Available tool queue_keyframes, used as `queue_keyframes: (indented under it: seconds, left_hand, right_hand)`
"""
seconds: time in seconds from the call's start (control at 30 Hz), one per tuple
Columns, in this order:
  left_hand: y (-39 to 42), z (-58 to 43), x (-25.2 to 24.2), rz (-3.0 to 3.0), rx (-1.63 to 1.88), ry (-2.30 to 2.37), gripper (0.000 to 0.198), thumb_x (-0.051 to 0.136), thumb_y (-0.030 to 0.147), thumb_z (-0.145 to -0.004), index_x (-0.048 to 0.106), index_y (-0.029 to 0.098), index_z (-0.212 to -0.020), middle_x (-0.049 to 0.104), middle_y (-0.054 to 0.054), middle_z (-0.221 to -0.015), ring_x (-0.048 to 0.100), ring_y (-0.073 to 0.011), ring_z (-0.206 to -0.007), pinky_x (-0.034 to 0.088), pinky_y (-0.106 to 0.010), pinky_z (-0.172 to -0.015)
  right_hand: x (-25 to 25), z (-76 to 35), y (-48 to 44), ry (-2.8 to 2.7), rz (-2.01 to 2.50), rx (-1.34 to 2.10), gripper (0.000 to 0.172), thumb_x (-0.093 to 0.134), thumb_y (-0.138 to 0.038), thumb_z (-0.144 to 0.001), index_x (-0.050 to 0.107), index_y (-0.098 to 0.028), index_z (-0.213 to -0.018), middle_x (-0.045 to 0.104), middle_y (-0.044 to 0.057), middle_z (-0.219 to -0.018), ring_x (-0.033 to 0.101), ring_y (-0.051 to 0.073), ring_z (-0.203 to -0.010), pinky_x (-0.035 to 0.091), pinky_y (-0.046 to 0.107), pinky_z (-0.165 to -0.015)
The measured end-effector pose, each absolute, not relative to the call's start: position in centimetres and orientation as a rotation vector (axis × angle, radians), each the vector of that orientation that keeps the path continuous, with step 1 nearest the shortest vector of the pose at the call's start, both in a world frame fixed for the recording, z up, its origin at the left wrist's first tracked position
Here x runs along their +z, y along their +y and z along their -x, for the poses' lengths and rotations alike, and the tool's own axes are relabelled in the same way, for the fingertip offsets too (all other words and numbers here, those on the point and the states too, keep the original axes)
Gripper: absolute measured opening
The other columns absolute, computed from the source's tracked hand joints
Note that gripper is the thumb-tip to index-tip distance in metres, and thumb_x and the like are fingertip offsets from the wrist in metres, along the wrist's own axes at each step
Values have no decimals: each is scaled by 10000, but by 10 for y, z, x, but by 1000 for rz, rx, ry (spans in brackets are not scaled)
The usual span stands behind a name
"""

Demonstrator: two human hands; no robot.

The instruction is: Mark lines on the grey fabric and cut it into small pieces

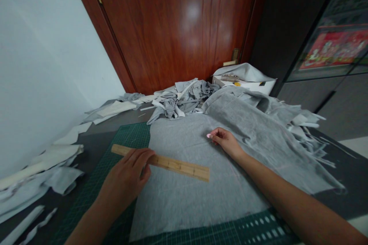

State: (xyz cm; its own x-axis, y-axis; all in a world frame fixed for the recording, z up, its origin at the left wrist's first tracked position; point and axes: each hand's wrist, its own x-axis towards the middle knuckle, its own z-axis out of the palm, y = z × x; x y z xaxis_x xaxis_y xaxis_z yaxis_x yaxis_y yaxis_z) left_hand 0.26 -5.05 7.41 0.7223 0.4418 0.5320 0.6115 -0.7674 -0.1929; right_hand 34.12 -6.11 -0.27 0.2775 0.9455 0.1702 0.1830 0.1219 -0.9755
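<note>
A grey cloth (195, 183) lies spread over a green cutting mat (129, 138). My left hand (126, 178) grips a wooden ruler (175, 165) near its left end; the ruler lies slanted across the cloth's left edge. My right hand (225, 141) rests further back on the cloth, fingers curled together, pinching a small pink thing (209, 136) that I cannot name.
A heap of grey and white cloth scraps (181, 101) lies at the back, before a brown wooden door (172, 26). White strips (43, 160) lie along the wall on the left. A white box (244, 78) sits at the back right under cloth.
</note>
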Motion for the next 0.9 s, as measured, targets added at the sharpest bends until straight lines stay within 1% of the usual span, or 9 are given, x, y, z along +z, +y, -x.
queue_keyframes:
  seconds: [0.2, 0.4, 0.57, 0.7, 0.9]
  left_hand:
    - [-40, 0, 67, 2704, -582, -780, 305, 397, 109, -857, 609, 166, -1069, 657, -80, -1087, 591, -214, -1037, 479, -374, -961]
    - [-35, -2, 58, 2831, -430, -697, 346, 406, 49, -857, 609, 177, -1107, 657, -60, -1130, 561, -184, -1084, 465, -342, -975]
    - [-20, -3, 58, 2857, -262, -556, 340, 404, 48, -872, 625, 168, -1100, 651, -69, -1178, 552, -186, -1110, 443, -359, -992]
    - [-2, -4, 62, 2876, -124, -479, 310, 425, 66, -884, 642, 178, -1076, 659, -71, -1163, 560, -188, -1096, 439, -360, -980]
    - [10, 3, 59, 2900, -129, -541, 321, 411, 65, -884, 660, 193, -1041, 661, -58, -1169, 542, -191, -1101, 427, -359, -979]
  right_hand:
    - [-5, -343, -62, -1204, 1341, 778, 329, 681, -513, -688, 567, -207, -722, 535, -30, -620, 489, 131, -577, 414, 262, -569]
    - [-2, -342, -65, -1245, 1368, 769, 340, 670, -528, -696, 568, -205, -715, 525, -30, -602, 492, 136, -574, 413, 271, -579]
    - [-2, -341, -65, -1234, 1349, 779, 334, 676, -520, -690, 567, -205, -709, 520, -34, -596, 481, 134, -564, 401, 273, -575]
    - [-5, -342, -63, -1243, 1341, 777, 322, 659, -517, -711, 562, -210, -716, 521, -33, -609, 482, 133, -568, 401, 270, -571]
    - [-5, -342, -64, -1263, 1372, 774, 311, 651, -510, -722, 571, -209, -730, 530, -28, -622, 490, 137, -583, 406, 268, -577]
